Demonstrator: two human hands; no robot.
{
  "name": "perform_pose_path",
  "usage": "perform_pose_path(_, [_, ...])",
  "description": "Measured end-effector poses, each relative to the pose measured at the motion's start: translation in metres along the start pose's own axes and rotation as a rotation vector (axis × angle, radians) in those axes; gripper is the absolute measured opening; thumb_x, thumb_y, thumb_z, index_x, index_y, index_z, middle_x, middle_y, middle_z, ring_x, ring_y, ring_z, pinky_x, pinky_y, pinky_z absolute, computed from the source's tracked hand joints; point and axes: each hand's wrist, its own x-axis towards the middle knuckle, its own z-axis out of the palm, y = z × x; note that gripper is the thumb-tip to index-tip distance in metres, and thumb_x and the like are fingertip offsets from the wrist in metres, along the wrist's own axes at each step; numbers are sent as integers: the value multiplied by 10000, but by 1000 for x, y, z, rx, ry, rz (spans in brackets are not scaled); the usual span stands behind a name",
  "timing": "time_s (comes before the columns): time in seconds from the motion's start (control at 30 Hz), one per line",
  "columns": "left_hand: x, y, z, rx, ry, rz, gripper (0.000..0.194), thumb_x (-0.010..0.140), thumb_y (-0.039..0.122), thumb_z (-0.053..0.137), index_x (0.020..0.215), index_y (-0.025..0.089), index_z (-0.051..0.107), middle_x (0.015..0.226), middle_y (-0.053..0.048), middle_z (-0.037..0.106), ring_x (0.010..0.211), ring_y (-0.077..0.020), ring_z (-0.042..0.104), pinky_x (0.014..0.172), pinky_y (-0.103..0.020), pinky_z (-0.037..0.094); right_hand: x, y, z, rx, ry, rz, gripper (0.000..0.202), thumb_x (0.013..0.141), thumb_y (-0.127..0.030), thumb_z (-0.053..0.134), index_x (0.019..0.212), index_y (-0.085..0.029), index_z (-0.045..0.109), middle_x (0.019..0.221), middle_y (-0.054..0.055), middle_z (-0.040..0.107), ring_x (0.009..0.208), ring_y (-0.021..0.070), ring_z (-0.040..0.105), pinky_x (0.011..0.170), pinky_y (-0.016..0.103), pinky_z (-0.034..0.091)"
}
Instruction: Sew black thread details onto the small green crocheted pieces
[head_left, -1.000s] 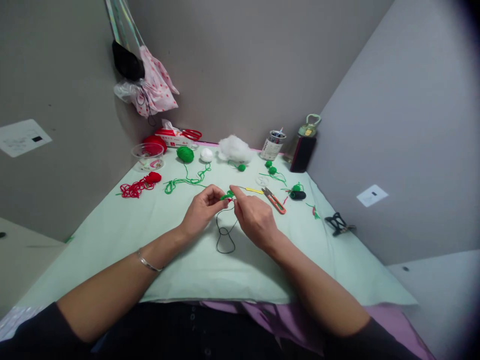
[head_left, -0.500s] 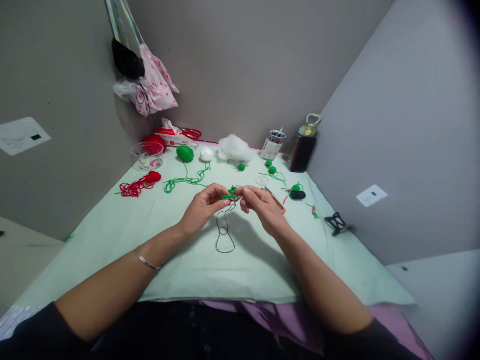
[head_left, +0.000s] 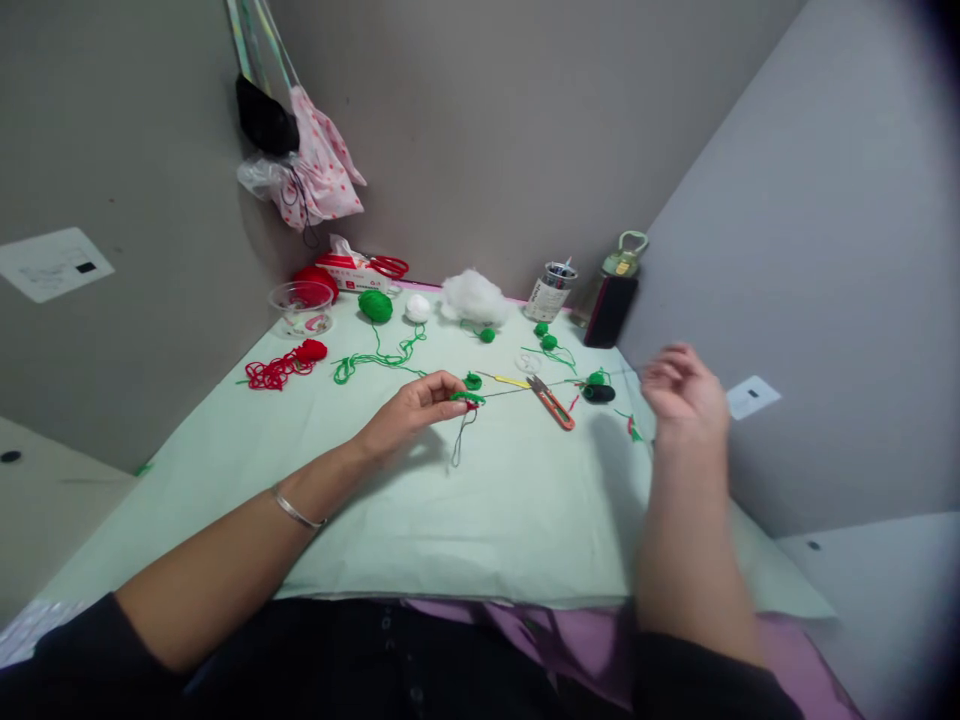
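My left hand (head_left: 420, 407) pinches a small green and red crochet piece (head_left: 470, 399) between thumb and fingers above the table. A dark thread (head_left: 510, 391) runs from this piece toward the right, and a short loop of it hangs below. Out to the right, my right hand (head_left: 684, 388) is raised with its fingers closed at the far end of the thread; motion blurs it, and whether a needle is there I cannot tell. Just beyond the crochet piece lie a small green piece (head_left: 472, 381) and a yellow crochet hook (head_left: 511, 381). Orange thread snips (head_left: 553, 402) rest between the hands.
Red yarn (head_left: 283, 366), a green yarn ball (head_left: 375, 306), a white ball (head_left: 417, 309) and stuffing (head_left: 474, 298) lie behind. A plastic tub (head_left: 301, 310), pen can (head_left: 551, 292), bottle (head_left: 624, 262) and phone (head_left: 611, 312) stand around. A black thread spool (head_left: 598, 393) lies right.
My right hand has moved away from the crochet piece, far to the right and up, drawing the thread out. The hanging loop has shrunk. My left hand stays nearly in place.
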Motion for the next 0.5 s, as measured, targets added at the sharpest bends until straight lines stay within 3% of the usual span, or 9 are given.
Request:
perform_pose_path(0.07, [0, 0, 0, -17, 3, -9, 171, 815, 296, 748, 921, 199, 656, 924, -34, 680, 882, -171, 613, 841, -315, 431, 5, -1, -17, 5, 53, -24, 492, 880, -717, 485, 715, -256, 524, 515, -29, 355, 400, 79, 151, 442, 328, 111])
perform_pose_path(0.13, [-1, 1, 0, -24, 4, -13, 177, 820, 299, 745, 935, 205, 650, 926, -30, 677, 884, -168, 608, 833, -310, 425, 2, -7, -8, 32, 52, -15, 406, 884, -651, 529, 824, -253, 575, 533, -49, 339, 422, 70, 93, 448, 315, 92])
perform_pose_path(0.23, [-1, 2, 1, -25, 20, -17, 199, 816, 302, 750, 956, 212, 642, 923, -23, 665, 878, -164, 597, 814, -302, 416, -17, -22, 42, 65, -106, 64, 287, 903, -474, 568, 1016, -220, 640, 657, -12, 502, 450, 67, 219, 456, 287, 184])
perform_pose_path(0.3, [-2, 2, 1, -25, 25, -14, 197, 816, 301, 751, 951, 210, 641, 916, -17, 654, 863, -158, 586, 806, -296, 412, -36, -34, 81, 60, -223, 93, 282, 872, -421, 624, 1003, -181, 696, 726, 15, 580, 488, 72, 320, 470, 275, 253])
perform_pose_path(0.37, [-2, 2, 2, -25, 12, -4, 183, 825, 305, 744, 942, 209, 641, 904, -10, 639, 856, -152, 575, 809, -292, 408, -56, -46, 113, -1, -451, 109, 286, 842, -398, 682, 1017, -179, 736, 800, 24, 636, 570, 89, 425, 525, 261, 348])
perform_pose_path(0.43, [-1, 1, 1, -16, 5, 2, 175, 836, 312, 734, 945, 210, 643, 903, -6, 629, 870, -153, 568, 823, -292, 407, -73, -54, 133, -71, -626, 44, 251, 842, -358, 694, 1012, -181, 749, 850, 24, 650, 638, 99, 471, 581, 257, 386])
perform_pose_path(0.5, [-1, 1, 1, -8, 21, 1, 172, 832, 313, 736, 938, 211, 646, 897, -3, 623, 879, -157, 565, 834, -294, 407, -82, -58, 141, -121, -659, -17, 177, 859, -318, 674, 927, -173, 749, 817, 16, 632, 656, 103, 484, 604, 257, 387])
